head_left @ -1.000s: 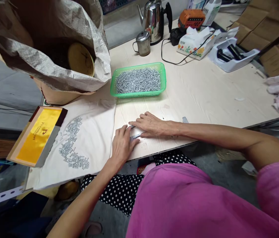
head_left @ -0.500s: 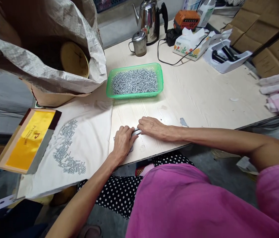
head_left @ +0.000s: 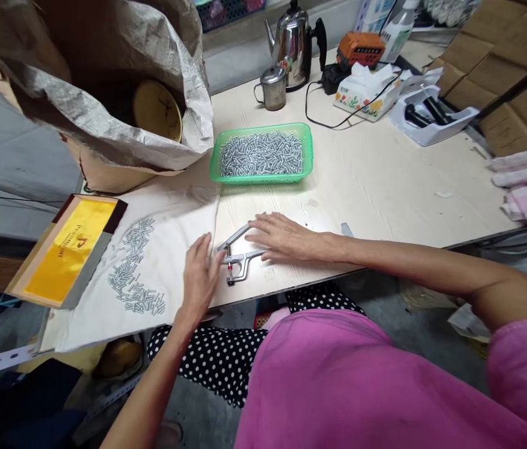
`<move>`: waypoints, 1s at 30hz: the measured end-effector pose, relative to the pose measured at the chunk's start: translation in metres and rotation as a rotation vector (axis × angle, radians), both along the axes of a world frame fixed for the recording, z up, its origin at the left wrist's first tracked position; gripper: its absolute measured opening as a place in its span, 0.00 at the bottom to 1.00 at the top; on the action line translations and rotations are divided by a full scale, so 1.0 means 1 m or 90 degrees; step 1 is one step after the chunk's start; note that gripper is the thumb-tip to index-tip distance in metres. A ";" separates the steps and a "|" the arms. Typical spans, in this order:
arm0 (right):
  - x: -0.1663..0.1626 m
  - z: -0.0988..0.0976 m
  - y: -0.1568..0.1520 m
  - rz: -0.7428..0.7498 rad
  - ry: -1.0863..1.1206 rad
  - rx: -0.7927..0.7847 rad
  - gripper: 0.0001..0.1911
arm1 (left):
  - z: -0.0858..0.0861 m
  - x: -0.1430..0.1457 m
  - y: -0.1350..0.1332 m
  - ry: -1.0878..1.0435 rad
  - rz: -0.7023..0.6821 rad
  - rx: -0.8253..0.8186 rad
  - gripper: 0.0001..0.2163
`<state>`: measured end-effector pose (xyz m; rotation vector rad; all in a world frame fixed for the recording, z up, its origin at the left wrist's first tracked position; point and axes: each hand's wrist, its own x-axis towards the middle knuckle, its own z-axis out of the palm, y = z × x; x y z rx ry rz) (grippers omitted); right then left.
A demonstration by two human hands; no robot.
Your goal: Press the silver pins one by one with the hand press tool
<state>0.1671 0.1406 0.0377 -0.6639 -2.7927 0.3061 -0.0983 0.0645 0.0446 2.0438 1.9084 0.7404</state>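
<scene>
A silver plier-like hand tool (head_left: 243, 257) lies on the table with its two handles spread apart; a coiled spring and a small red part show near its head. My right hand (head_left: 282, 238) rests over the handle ends, its fingers stretched out flat rather than wrapped round them. Just left of the tool's head is my left hand (head_left: 200, 274), fingers apart and holding nothing; whether its thumb touches the tool I cannot tell. Further left, small silver metal pieces (head_left: 125, 271) lie in a loose curved band on a white cloth (head_left: 181, 280).
Behind the tool, a green basket (head_left: 263, 179) holds many similar metal pieces. A large open sack (head_left: 193, 118) stands back left, above a yellow-topped box (head_left: 64, 249). Along the back are a metal cup (head_left: 274, 93), a kettle (head_left: 292, 47), a tissue box (head_left: 361, 103) and a black cord (head_left: 312, 115).
My left hand has come off the tool and moved left, its fingers spreading. The tool's handles, pressed together before, are now apart. My right hand has opened out flat over them.
</scene>
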 end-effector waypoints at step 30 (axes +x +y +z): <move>-0.087 -0.015 0.002 0.236 0.011 -0.066 0.07 | 0.008 -0.165 0.070 0.400 0.290 -0.192 0.13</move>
